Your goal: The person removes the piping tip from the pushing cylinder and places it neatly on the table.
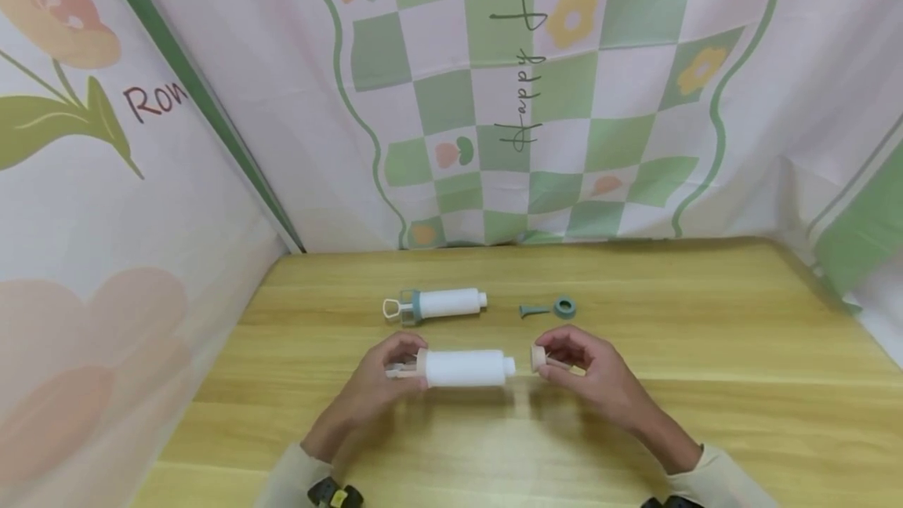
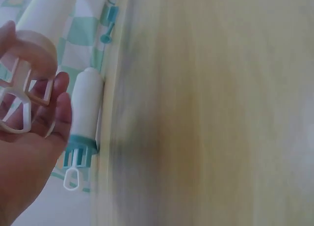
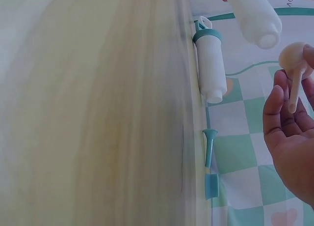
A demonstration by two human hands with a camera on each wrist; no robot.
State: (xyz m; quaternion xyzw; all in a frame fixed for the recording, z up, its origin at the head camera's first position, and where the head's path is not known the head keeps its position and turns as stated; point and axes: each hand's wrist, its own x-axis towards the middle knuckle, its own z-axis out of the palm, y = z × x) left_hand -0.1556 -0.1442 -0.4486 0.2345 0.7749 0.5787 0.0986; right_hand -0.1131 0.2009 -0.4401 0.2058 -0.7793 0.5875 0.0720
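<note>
My left hand [image 1: 377, 377] grips the beige collar end of a white syringe-like tube [image 1: 466, 368], held above the table with its narrow neck toward the right. A beige frame and a white loop handle [image 2: 25, 119] stick out of the collar between the fingers in the left wrist view. Across a small gap from the neck, my right hand [image 1: 600, 371] pinches a beige round cap [image 1: 538, 357]. From that cap a slim stem [image 3: 295, 91] runs down in front of the fingers, seen in the right wrist view. Cap and tube are apart.
Behind the hands lies a similar white tube [image 1: 450, 302] with a teal collar [image 1: 415, 306] and white loop handle. To its right are a small teal funnel-shaped piece [image 1: 534, 310] and a teal ring [image 1: 565, 306]. A patterned curtain [image 1: 437, 179] hangs behind the wooden table [image 1: 705, 382].
</note>
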